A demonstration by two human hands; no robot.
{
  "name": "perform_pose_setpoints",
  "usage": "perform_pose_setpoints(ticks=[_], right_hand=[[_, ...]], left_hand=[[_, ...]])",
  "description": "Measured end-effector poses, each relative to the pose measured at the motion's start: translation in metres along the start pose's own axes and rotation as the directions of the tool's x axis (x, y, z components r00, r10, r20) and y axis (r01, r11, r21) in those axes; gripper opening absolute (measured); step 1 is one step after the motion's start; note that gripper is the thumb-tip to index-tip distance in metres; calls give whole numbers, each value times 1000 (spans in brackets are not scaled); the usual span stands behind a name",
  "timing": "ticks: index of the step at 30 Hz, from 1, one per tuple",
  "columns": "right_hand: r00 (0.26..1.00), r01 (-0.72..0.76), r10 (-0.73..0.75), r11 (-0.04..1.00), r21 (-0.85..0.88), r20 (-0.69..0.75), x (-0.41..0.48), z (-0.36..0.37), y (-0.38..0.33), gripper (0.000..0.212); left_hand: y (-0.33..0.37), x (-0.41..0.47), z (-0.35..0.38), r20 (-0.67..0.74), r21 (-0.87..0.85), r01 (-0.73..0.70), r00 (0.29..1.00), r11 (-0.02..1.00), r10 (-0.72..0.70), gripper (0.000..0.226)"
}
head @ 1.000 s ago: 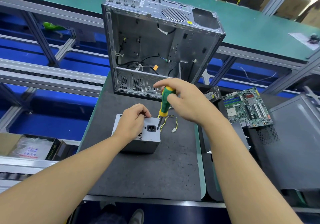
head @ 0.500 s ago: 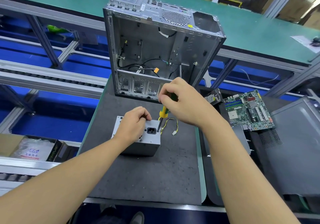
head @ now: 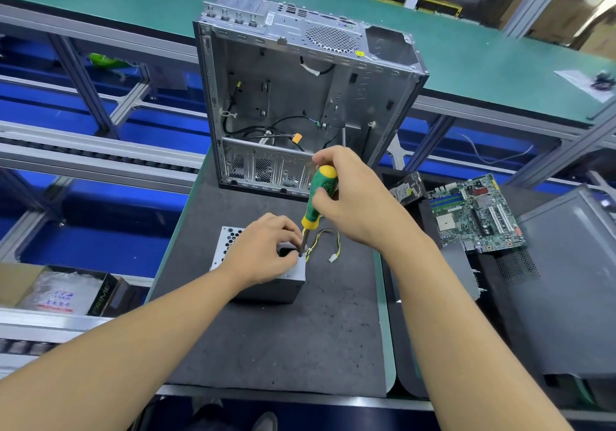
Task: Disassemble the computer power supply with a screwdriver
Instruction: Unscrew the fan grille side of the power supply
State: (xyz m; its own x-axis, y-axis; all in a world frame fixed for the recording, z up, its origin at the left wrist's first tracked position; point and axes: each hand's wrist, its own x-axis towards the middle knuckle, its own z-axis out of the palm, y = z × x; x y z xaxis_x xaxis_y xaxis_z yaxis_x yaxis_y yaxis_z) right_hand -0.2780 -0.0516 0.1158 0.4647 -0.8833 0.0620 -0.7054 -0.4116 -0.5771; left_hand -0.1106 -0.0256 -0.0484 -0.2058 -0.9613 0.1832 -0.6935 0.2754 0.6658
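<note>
My right hand [head: 353, 200] has re-gripped the green-and-yellow-handled screwdriver [head: 321, 194]. Half a second ago my fingers covered the handle; now the yellow cap and green barrel show again, with thumb and fingers wrapped round its middle. I read that as one more turn given to the screw. The shaft stands nearly upright, its tip down at the far right corner of the grey metal power supply box [head: 266, 292], which sits in the same place on the dark grey matted worktop [head: 283, 347], in front of the open silver computer case [head: 300, 97].

My left hand [head: 263, 254] has crept toward the tip. A second ago it left the black mains socket showing; now its curled fingers cover most of it and hold the box down, fingertips right by the shaft. I can't tell if they touch the screw. I judge the screw is nearly loose and the cover is not yet off.
</note>
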Motion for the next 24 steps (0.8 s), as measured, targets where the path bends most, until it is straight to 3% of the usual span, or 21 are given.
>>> perform_pose_setpoints(ticks=[10,15,21,24], right_hand=[[997,62,-64,996,-61,-45,0,-1,-4,36],[994,74,-75,997,-8,-84,2,5,-1,6],[992,73,-67,996,53,-105,0,3,-4,31],[996,38,-32,997,73,-80,-1,4,-5,27]], left_hand=[[6,-1,-2,-8,-13,24,1000,1000,-24,4],[9,-2,-4,-10,-19,34,999,999,-35,10],[9,-2,-4,3,-8,22,1000,1000,-22,10],[7,-2,-3,7,3,16,1000,1000,-16,11]])
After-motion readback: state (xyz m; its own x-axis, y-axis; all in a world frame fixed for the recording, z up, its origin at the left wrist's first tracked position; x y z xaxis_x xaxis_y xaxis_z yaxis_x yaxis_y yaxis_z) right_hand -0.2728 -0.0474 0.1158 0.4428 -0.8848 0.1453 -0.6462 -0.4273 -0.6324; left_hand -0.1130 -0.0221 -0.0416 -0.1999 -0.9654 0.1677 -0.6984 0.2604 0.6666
